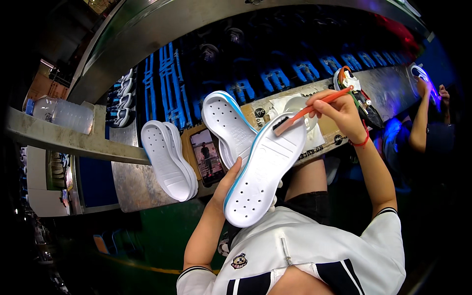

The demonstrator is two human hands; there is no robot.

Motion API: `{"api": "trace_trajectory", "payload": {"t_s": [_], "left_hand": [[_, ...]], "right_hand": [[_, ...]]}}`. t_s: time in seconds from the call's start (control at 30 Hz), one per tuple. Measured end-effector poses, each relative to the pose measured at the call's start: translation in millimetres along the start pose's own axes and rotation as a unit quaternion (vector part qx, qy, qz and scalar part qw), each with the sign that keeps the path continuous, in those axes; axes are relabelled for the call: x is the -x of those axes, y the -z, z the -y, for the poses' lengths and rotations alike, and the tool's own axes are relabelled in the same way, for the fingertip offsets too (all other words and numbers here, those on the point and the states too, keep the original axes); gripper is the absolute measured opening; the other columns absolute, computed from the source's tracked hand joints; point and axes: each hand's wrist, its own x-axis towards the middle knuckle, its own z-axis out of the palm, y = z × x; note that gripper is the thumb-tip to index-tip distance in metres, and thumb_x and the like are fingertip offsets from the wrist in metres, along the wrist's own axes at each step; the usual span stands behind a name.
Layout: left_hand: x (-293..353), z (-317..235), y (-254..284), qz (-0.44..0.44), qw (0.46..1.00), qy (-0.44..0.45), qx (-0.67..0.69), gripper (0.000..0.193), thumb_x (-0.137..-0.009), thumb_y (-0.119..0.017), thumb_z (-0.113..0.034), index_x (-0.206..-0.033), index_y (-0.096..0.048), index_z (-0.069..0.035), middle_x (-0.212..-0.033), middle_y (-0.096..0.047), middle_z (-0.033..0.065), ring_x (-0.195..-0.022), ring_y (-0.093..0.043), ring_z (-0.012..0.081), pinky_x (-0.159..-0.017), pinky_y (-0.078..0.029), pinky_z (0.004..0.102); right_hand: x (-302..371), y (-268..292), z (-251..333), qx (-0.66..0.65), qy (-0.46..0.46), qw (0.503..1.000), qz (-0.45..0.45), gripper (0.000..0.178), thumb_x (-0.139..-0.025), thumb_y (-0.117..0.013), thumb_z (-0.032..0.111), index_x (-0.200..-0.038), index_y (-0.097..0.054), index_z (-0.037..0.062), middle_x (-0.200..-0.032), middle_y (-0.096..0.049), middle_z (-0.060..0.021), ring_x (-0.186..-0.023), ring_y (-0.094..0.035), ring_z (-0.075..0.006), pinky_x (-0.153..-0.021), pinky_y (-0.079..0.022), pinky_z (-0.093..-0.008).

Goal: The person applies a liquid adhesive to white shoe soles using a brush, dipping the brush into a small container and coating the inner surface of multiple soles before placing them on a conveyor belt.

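along the front edge of the metal worktable (pixel 130 184), a white sole (pixel 265 172) with a blue rim is held aslant, its lower end out past the tabletop and above the lap. the left hand (pixel 229 181) grips it by the left side, thumb on the rim; the other fingers are hidden beneath. the right hand (pixel 339 112) is closed round the orange handle of a brush (pixel 296 119), with the dark bristles at the sole's upper end, well inside its rim. the right elbow is out beyond the table, with room at its side.

space is tighter to the left. another pair of soles (pixel 228 125) sits close behind the held one; whether they touch, i cannot tell. a phone (pixel 205 152) fits in the narrow gap between that pair and some stacked soles (pixel 167 160), whose lower end reaches the table's front edge. a white bowl (pixel 293 103) is just behind the brush, on cardboard (pixel 268 104). blue racks (pixel 275 78) line the far edge, and a co-worker's forearm (pixel 419 120) is well apart at the right.
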Motion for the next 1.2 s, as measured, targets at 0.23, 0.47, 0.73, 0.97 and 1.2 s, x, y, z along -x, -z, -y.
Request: {"api": "trace_trajectory", "payload": {"t_s": [0.23,0.47,0.73,0.97,1.2], "left_hand": [[-4,1,1,-0.052,0.998,0.031,0.035,0.071,-0.095,-0.03,-0.054,-0.14,-0.03,0.001,-0.118,-0.052,0.0323,-0.089,-0.063,0.0426,-0.073,-0.054,0.0525],[-4,4,6,0.012,0.999,0.019,0.045,0.07,-0.094,-0.034,-0.053,-0.139,-0.032,0.0,-0.119,-0.054,0.0283,-0.096,-0.063,0.0381,-0.077,-0.055,0.0495],[-18,16,-7,-0.006,0.996,-0.087,-0.016,0.079,-0.091,-0.034,-0.057,-0.139,-0.027,0.005,-0.12,-0.048,0.0283,-0.087,-0.059,0.0416,-0.071,-0.049,0.0538],[-28,12,-10,-0.073,0.962,-0.204,-0.165,0.07,-0.094,-0.032,-0.053,-0.136,-0.032,0.003,-0.111,-0.058,0.0215,-0.09,-0.065,0.0301,-0.077,-0.056,0.0419],[-20,11,-8,-0.027,0.986,-0.131,-0.102,0.064,-0.096,-0.034,-0.048,-0.136,-0.034,0.002,-0.117,-0.057,0.0202,-0.098,-0.064,0.0279,-0.082,-0.054,0.0403]], "right_hand": [[-21,-31,28,0.128,0.131,0.97,0.163,0.01,-0.084,-0.064,0.009,-0.088,-0.07,0.0014,-0.084,-0.068,-0.0065,-0.079,-0.06,-0.0166,-0.074,-0.047,-0.0289],[-37,-2,21,0.193,0.142,0.964,0.117,0.012,-0.083,-0.067,0.015,-0.088,-0.072,0.0057,-0.08,-0.065,-0.0033,-0.085,-0.055,-0.0167,-0.076,-0.045,-0.0305],[4,-4,9,0.212,0.138,0.963,-0.096,0.011,-0.085,-0.063,0.007,-0.091,-0.069,-0.0001,-0.084,-0.066,-0.0059,-0.084,-0.057,-0.017,-0.075,-0.047,-0.0287],[37,-36,3,0.147,0.096,0.982,-0.074,0.011,-0.087,-0.059,0.005,-0.092,-0.068,-0.0011,-0.081,-0.067,-0.0075,-0.079,-0.06,-0.0164,-0.074,-0.046,-0.0284],[39,-42,-6,-0.122,-0.088,0.983,-0.107,0.025,-0.091,-0.054,0.014,-0.094,-0.065,-0.0077,-0.076,-0.067,-0.0093,-0.075,-0.061,-0.0132,-0.075,-0.045,-0.0252]]}}
